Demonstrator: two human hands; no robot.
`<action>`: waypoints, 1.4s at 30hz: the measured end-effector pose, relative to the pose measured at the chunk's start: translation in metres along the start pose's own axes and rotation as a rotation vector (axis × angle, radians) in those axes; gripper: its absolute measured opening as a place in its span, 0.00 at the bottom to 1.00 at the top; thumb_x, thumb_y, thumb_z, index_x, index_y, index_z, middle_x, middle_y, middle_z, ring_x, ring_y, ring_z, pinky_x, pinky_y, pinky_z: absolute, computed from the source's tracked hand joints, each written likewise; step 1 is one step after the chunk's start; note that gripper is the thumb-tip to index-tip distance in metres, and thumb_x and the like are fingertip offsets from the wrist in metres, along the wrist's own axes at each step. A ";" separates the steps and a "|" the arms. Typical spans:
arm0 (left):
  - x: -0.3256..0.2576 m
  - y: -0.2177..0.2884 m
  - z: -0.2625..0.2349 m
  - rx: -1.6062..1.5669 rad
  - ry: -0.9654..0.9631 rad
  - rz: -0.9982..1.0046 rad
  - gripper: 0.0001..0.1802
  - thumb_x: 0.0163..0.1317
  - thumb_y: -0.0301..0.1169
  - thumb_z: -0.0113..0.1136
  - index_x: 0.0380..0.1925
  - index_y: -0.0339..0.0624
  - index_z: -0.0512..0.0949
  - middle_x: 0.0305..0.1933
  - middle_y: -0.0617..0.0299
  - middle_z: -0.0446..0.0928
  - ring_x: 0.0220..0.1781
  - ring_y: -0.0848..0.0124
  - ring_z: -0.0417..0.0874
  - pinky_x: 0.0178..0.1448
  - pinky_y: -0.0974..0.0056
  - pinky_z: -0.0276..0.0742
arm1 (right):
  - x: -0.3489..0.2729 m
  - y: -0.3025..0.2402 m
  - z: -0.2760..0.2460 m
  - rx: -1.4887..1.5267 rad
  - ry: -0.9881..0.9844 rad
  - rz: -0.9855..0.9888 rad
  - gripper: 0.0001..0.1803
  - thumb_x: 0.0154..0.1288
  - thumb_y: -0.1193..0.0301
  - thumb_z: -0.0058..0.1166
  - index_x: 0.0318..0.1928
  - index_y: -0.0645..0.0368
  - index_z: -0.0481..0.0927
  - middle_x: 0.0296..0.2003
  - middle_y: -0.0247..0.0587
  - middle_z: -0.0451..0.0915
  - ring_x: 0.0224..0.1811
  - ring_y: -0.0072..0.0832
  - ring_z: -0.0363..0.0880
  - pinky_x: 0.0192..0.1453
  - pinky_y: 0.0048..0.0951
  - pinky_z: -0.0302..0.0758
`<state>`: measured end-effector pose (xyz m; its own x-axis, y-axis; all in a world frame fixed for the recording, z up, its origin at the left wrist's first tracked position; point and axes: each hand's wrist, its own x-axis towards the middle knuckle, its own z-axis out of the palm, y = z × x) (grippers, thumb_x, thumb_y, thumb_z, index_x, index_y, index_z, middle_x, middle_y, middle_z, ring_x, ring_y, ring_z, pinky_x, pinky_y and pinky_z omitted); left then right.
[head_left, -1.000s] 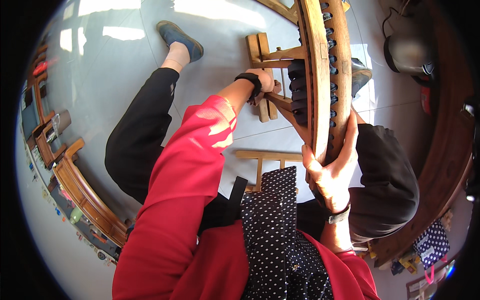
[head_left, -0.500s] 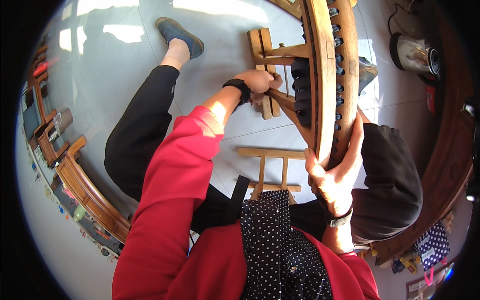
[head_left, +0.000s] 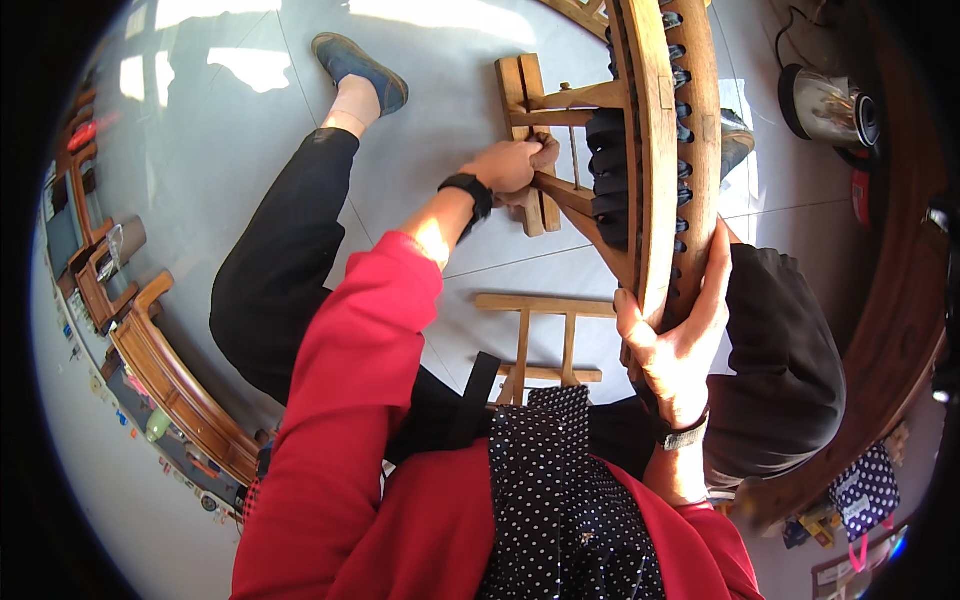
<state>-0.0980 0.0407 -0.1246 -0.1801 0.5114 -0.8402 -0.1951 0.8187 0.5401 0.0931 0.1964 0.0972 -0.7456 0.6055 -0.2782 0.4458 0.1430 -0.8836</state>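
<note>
A wooden folding stool (head_left: 655, 150) is tipped up in front of me, with black straps (head_left: 608, 180) between its legs and black cord looped through holes along one rail. My right hand (head_left: 683, 345) is wrapped round the near end of its two long rails, thumb on the left and fingers along the right side. At the foot bars (head_left: 522, 90), my left hand (head_left: 512, 170) has its fingers closed round the wood by a leg end; part of those fingers is hidden. A thin metal rod (head_left: 574, 150) crosses between the legs beside that hand.
Another wooden frame (head_left: 545, 306) stands on the floor between my legs. A glass kettle (head_left: 835, 108) is at the far right, near a curved dark wooden edge (head_left: 905, 260). Wooden furniture (head_left: 180, 390) lines the left side. A spotted bag (head_left: 865, 492) lies lower right.
The stool's rails have shifted slightly to the right. My left wrist and forearm have moved a little left, while both hands keep their hold on the wood.
</note>
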 end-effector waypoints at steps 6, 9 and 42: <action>0.004 0.051 -0.012 0.561 -0.211 -0.082 0.21 0.61 0.23 0.45 0.48 0.48 0.84 0.24 0.54 0.81 0.19 0.67 0.81 0.22 0.60 0.71 | -0.002 -0.015 -0.003 0.069 -0.079 0.162 0.59 0.50 0.68 0.71 0.78 0.64 0.50 0.60 0.52 0.75 0.60 0.34 0.77 0.66 0.35 0.73; 0.009 0.048 -0.009 0.577 -0.159 -0.089 0.19 0.63 0.24 0.45 0.47 0.48 0.83 0.23 0.56 0.81 0.19 0.67 0.81 0.21 0.60 0.71 | 0.000 -0.016 -0.003 0.078 -0.077 0.171 0.58 0.51 0.70 0.71 0.78 0.64 0.49 0.61 0.53 0.75 0.61 0.35 0.77 0.67 0.36 0.72; 0.000 0.013 -0.007 -0.054 -0.074 -0.158 0.07 0.61 0.24 0.49 0.34 0.40 0.77 0.29 0.60 0.84 0.18 0.67 0.76 0.20 0.61 0.70 | -0.004 -0.008 -0.004 0.098 -0.083 0.193 0.62 0.50 0.64 0.75 0.79 0.65 0.48 0.62 0.53 0.74 0.61 0.33 0.76 0.66 0.34 0.72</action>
<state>-0.1075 0.0497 -0.1171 -0.0725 0.3973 -0.9148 -0.2672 0.8760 0.4016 0.0943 0.1964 0.1072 -0.6912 0.5470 -0.4723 0.5372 -0.0484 -0.8421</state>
